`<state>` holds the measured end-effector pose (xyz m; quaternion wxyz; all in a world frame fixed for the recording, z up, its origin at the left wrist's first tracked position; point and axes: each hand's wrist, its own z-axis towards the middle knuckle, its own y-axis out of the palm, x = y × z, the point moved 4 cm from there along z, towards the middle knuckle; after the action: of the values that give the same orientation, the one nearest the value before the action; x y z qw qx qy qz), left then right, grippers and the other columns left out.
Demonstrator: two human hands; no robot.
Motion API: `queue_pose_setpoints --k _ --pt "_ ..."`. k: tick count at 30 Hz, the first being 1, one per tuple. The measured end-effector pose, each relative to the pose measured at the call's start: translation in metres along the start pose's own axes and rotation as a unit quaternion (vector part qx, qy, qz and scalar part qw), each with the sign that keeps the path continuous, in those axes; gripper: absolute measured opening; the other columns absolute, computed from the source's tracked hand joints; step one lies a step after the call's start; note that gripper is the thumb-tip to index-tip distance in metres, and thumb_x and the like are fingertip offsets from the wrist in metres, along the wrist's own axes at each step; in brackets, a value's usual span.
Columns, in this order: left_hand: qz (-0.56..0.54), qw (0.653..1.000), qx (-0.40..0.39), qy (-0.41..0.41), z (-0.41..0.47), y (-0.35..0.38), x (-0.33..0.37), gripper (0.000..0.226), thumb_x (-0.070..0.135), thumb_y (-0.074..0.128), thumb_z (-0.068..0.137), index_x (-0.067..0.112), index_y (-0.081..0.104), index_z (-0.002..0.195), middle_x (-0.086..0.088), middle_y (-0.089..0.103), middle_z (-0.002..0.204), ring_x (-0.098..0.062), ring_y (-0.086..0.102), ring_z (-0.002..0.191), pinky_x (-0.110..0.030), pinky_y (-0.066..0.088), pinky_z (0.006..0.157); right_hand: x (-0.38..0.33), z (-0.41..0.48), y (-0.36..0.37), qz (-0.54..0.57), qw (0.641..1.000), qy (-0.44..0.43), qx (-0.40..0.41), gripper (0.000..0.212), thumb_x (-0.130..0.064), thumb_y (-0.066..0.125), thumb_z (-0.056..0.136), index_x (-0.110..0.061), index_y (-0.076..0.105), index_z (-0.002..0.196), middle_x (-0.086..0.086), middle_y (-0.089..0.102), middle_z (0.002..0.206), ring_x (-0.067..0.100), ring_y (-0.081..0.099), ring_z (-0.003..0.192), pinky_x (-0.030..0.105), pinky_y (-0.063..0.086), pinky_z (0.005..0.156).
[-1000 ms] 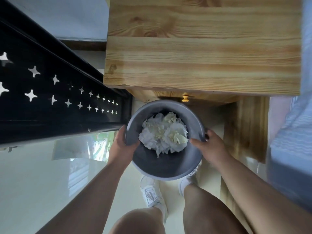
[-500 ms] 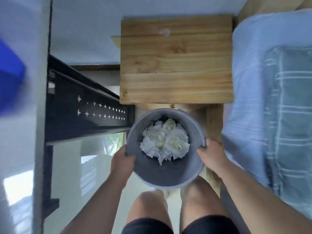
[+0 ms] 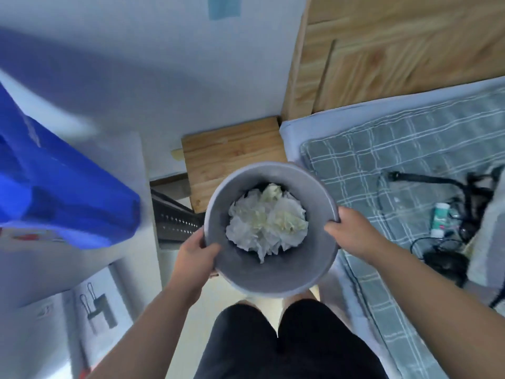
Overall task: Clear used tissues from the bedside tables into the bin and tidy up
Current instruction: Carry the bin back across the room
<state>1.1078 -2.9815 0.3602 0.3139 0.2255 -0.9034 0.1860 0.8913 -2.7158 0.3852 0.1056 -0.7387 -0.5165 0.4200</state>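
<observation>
No text, brand, number or sign can be read anywhere in the head view. The blue bag (image 3: 54, 187) at the left of the frame bears faint pale marks near its upper edge and a red patch at its lower edge, both too blurred to make out. The small white-and-green bottle (image 3: 439, 219) on the bed at the right of the frame carries a label too small to read.

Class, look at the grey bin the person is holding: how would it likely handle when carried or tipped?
The bin probably feels light, since it holds only crumpled tissues. Its smooth rim may be slippery; the left hand and right hand both grip it. Tilted, the loose tissues would likely spill.
</observation>
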Motion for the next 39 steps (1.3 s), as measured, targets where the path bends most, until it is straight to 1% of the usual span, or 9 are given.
queue_pose_setpoints --k 9,13,16,19,24,27,30,34,39 --pt "0.070 0.983 -0.134 0.107 -0.075 -0.027 0.068 0.046 0.007 0.061 0.072 0.036 0.082 0.101 -0.002 0.085 0.096 -0.027 0.083 0.084 -0.041 0.067 0.068 0.014 -0.166 -0.009 0.142 0.976 0.046 0.157 0.009 -0.016 0.063 0.081 -0.008 0.066 0.082 0.006 0.069 0.075 0.020 0.059 0.063 0.031 0.042 0.055" --pt "0.122 0.961 -0.207 0.137 -0.121 0.005 0.083 0.049 0.005 0.060 0.073 0.038 0.083 0.100 -0.001 0.085 0.098 -0.026 0.083 0.086 -0.039 0.068 0.070 0.047 -0.239 -0.014 0.181 0.956 0.084 0.215 0.011 -0.016 0.063 0.081 -0.018 0.060 0.071 -0.012 0.060 0.055 0.012 0.054 0.054 0.027 0.036 0.047" --pt "0.181 0.931 -0.278 0.153 -0.166 0.049 0.086 0.047 0.002 0.061 0.075 0.036 0.081 0.099 -0.003 0.085 0.099 -0.029 0.082 0.089 -0.044 0.069 0.071 0.094 -0.309 -0.014 0.214 0.932 0.125 0.263 0.004 -0.018 0.062 0.083 -0.018 0.064 0.080 -0.003 0.068 0.070 0.015 0.062 0.063 0.028 0.041 0.050" --pt "0.254 0.880 -0.358 0.180 -0.209 0.108 0.082 0.046 -0.003 0.062 0.082 0.034 0.082 0.101 -0.004 0.085 0.100 -0.027 0.083 0.089 -0.034 0.067 0.067 0.147 -0.385 -0.003 0.256 0.898 0.154 0.324 0.007 -0.020 0.062 0.082 -0.015 0.064 0.077 -0.009 0.061 0.059 0.002 0.054 0.048 0.015 0.037 0.041" --pt "0.360 0.782 -0.467 0.200 -0.311 0.215 0.023 0.042 -0.001 0.063 0.080 0.031 0.083 0.096 -0.005 0.085 0.095 -0.020 0.081 0.076 -0.033 0.065 0.062 0.240 -0.536 0.054 0.347 0.798 0.248 0.425 0.015 -0.032 0.055 0.072 -0.019 0.061 0.077 -0.010 0.067 0.067 -0.003 0.057 0.054 0.017 0.039 0.047" --pt "0.416 0.715 -0.524 0.204 -0.387 0.262 -0.045 0.038 0.009 0.065 0.069 0.029 0.082 0.097 -0.006 0.084 0.095 -0.021 0.080 0.075 -0.033 0.065 0.062 0.291 -0.632 0.108 0.389 0.736 0.298 0.467 0.008 -0.025 0.057 0.078 -0.018 0.059 0.076 -0.014 0.065 0.066 -0.003 0.054 0.052 0.023 0.042 0.052" --pt "0.465 0.652 -0.564 0.200 -0.461 0.294 -0.130 0.036 0.009 0.066 0.066 0.027 0.081 0.093 -0.006 0.084 0.092 -0.023 0.080 0.073 -0.034 0.064 0.061 0.333 -0.725 0.175 0.421 0.676 0.343 0.498 0.007 -0.024 0.056 0.080 -0.019 0.060 0.077 -0.016 0.068 0.073 -0.003 0.054 0.053 0.017 0.042 0.048" --pt "0.517 0.565 -0.613 0.195 -0.565 0.320 -0.250 0.035 0.010 0.066 0.063 0.025 0.082 0.091 -0.008 0.082 0.090 -0.019 0.078 0.069 -0.034 0.063 0.058 0.376 -0.841 0.271 0.463 0.590 0.402 0.525 0.023 -0.033 0.053 0.071 -0.016 0.064 0.081 -0.002 0.072 0.078 0.005 0.056 0.056 0.025 0.045 0.054" --pt "0.553 0.455 -0.668 0.199 -0.690 0.334 -0.372 0.042 0.013 0.066 0.064 0.032 0.083 0.097 -0.004 0.083 0.090 -0.017 0.078 0.071 -0.034 0.064 0.062 0.412 -0.967 0.353 0.478 0.488 0.457 0.570 0.014 -0.028 0.055 0.076 -0.019 0.065 0.079 -0.001 0.072 0.073 0.008 0.057 0.056 0.026 0.046 0.053"
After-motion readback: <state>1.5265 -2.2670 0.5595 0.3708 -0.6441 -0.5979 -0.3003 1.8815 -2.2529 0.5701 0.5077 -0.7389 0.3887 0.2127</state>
